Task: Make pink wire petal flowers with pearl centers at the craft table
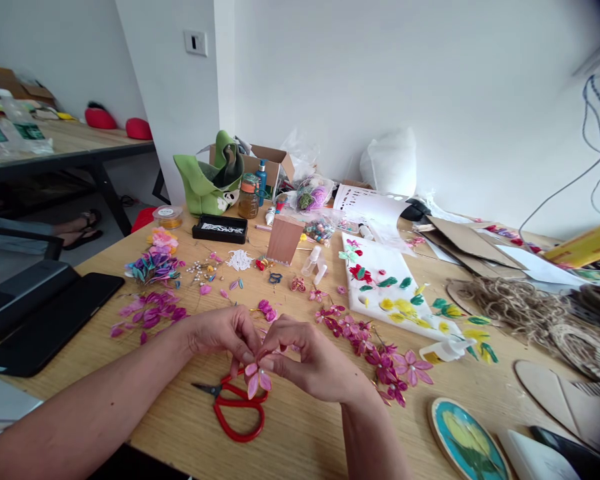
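Observation:
Between the fingertips of both hands is a pink petal flower (pixel 259 381), its petals hanging downward. My left hand (pixel 231 333) pinches it from the left, and my right hand (pixel 300 350) pinches it from the right, thumbs close together. The flower's upper part is hidden behind the fingers. Right beneath lie red-handled scissors (pixel 240 412) on the table, blades pointing left. A small magenta flower (pixel 267 310) lies just beyond the hands. To the right of my right hand stretches a string of pink and magenta flowers (pixel 360 337).
Loose magenta petals (pixel 153 310) and a purple petal bunch (pixel 153 267) lie left. A foam board (pixel 375 257) holds colored flowers and leaves. A glue bottle (pixel 447 350), a round tulip picture (pixel 467 440) and twine (pixel 520 303) lie right. A black phone (pixel 55 323) lies far left.

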The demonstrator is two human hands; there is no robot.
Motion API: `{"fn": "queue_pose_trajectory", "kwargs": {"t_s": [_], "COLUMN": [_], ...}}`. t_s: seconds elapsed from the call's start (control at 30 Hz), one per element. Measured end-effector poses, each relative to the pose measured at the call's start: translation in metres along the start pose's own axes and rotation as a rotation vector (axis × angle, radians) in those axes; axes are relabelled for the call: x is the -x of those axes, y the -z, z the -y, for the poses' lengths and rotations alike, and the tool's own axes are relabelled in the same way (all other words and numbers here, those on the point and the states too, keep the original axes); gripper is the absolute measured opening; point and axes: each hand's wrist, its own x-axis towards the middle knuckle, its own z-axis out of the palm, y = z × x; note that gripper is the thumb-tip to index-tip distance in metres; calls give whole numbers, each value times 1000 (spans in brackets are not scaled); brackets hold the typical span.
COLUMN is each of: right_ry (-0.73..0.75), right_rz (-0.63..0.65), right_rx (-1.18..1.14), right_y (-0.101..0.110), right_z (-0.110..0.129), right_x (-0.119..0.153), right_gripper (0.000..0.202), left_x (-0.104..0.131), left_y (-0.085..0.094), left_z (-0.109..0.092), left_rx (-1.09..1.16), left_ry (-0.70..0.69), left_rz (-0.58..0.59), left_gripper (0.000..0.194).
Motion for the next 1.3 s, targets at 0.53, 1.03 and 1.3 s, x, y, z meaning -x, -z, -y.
{"fn": "queue_pose_trajectory", "kwargs": {"t_s": [0.53, 1.03, 1.3], "right_ry": [-115, -196, -199], "right_rz": [-77, -464, -355], "right_rx": [-190, -368, -510], "right_y": [-4, -15, -34], "right_z": [-11, -20, -27], "right_x": [0, -14, -20], "right_gripper": [38, 43, 36], "left_x": [2, -2, -5], "left_y": [11, -2, 1], "left_z": [15, -1, -5], "left_rx": [91, 328, 440], "left_ry": [-99, -246, -346], "left_rz": [-119, -345, -503], "left_gripper": [20, 20, 20]}}
